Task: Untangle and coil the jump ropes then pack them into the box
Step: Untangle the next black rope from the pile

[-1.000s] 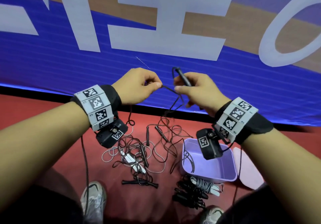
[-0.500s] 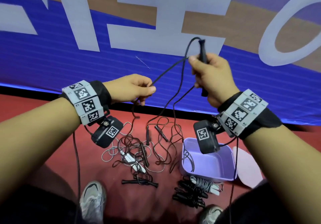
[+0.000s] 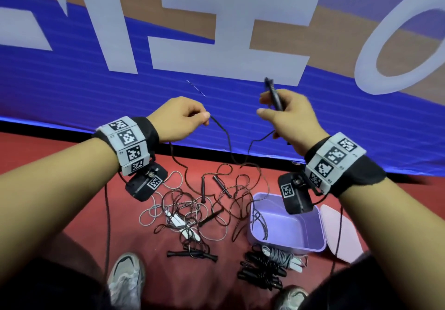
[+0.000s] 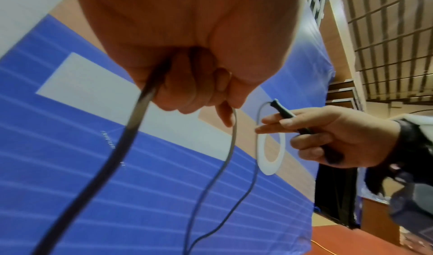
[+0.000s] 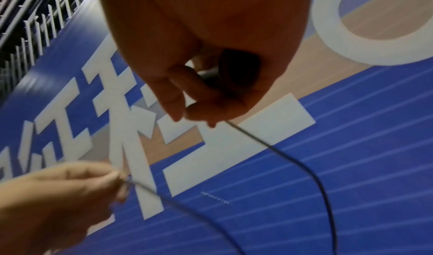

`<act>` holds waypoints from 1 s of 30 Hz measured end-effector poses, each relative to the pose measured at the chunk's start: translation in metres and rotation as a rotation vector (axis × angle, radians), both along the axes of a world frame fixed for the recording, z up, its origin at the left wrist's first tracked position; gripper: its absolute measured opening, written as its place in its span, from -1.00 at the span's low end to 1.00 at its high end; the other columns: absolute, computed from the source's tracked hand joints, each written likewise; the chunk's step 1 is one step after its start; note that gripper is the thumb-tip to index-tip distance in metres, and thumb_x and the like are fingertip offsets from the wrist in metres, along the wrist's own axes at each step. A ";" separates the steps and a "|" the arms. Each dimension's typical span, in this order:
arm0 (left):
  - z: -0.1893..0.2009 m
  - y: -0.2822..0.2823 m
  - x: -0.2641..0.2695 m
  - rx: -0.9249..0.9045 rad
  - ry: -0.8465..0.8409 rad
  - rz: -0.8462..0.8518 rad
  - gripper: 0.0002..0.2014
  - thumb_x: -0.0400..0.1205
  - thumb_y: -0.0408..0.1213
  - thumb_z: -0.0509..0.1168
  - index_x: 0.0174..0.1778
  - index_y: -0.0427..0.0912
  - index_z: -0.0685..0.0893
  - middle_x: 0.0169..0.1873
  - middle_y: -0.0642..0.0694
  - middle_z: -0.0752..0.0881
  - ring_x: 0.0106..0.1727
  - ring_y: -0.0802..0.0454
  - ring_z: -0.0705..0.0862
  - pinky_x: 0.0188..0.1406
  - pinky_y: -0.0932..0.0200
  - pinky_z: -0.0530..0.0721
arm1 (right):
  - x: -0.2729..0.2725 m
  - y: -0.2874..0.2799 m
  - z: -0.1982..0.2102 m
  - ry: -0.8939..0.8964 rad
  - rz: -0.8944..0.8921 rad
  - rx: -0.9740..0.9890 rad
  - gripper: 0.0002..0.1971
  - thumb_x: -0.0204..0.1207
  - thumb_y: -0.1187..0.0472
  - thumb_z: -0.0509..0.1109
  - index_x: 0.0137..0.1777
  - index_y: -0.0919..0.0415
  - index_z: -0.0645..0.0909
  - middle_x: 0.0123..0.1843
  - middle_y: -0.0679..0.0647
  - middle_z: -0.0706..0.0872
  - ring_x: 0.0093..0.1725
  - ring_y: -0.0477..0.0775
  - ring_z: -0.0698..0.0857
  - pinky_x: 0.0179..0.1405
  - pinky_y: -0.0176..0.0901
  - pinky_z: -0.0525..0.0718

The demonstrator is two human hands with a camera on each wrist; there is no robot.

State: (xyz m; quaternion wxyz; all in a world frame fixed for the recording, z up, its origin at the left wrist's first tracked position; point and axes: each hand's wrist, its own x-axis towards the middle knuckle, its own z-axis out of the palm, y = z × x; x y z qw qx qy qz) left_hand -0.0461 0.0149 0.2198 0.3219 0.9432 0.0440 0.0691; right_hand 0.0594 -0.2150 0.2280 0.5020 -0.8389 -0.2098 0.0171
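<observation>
**While Teasing One Rope Out of the Pile**

While working one black rope free, clenching the right grip around its handle, raised upright and high, presumably to hold that end clear of the knots. Pinching the thin cord between thumb and forefinger of the left grip, near the other, letting the slack sag between the two and trail down into the tangle on the red floor. Likely feeding it along, hunting for the snag.

Having the lilac box standing open near the right foot, lid lying beside it, with a loop of cord draped over the rim; probably placed there for easy packing. Parking coiled bundles just in front of the box, not inside.

Reading little: large white characters on the blue banner, cropped and undecipherable; square coded tags on the wristbands; no brand showing.
</observation>
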 end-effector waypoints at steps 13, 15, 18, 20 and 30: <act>0.012 -0.020 -0.005 -0.390 0.022 -0.143 -0.67 0.71 -0.03 0.32 -0.16 -0.25 0.55 -0.52 -0.12 0.45 -0.49 -0.03 0.33 -0.53 0.19 0.34 | -0.039 0.022 0.014 -0.013 0.279 -0.047 -0.80 0.59 0.13 0.49 -0.16 0.25 0.64 -0.44 0.01 0.57 -0.51 0.03 0.55 -0.53 0.05 0.72; 0.011 -0.013 -0.006 -0.433 0.079 -0.185 -0.71 0.71 -0.08 0.31 -0.20 -0.21 0.54 -0.47 -0.13 0.49 -0.45 -0.03 0.40 -0.47 0.22 0.43 | -0.034 0.017 0.021 0.020 0.219 0.058 -0.84 0.61 0.18 0.46 -0.19 0.18 0.64 -0.44 0.00 0.56 -0.54 0.00 0.49 -0.60 -0.14 0.61; 0.007 0.001 -0.008 -0.387 0.143 -0.219 -0.71 0.77 -0.22 0.21 -0.28 -0.20 0.55 -0.40 -0.20 0.53 -0.41 -0.02 0.47 -0.40 0.28 0.53 | -0.019 0.007 0.034 0.039 0.049 0.277 -0.81 0.64 0.23 0.42 -0.23 0.10 0.58 -0.46 -0.01 0.52 -0.63 -0.10 0.42 -0.63 -0.23 0.50; 0.000 0.014 -0.010 -0.300 0.218 -0.219 -0.69 0.78 -0.18 0.21 -0.27 -0.22 0.55 -0.41 -0.16 0.56 -0.42 0.00 0.52 -0.33 0.21 0.56 | -0.006 -0.006 0.045 0.070 -0.066 0.468 -0.81 0.66 0.25 0.39 -0.21 0.11 0.54 -0.49 -0.02 0.48 -0.67 -0.12 0.33 -0.65 -0.26 0.43; -0.002 0.022 -0.016 -0.055 0.111 -0.034 -0.70 0.79 -0.13 0.16 -0.18 -0.10 0.71 -0.52 -0.06 0.42 -0.55 0.03 0.32 -0.51 0.18 0.35 | 0.005 -0.019 0.005 0.031 -0.112 -0.050 -0.74 0.45 0.27 0.53 0.13 0.22 0.66 0.17 0.29 0.74 -0.25 0.07 0.65 -0.50 0.04 0.77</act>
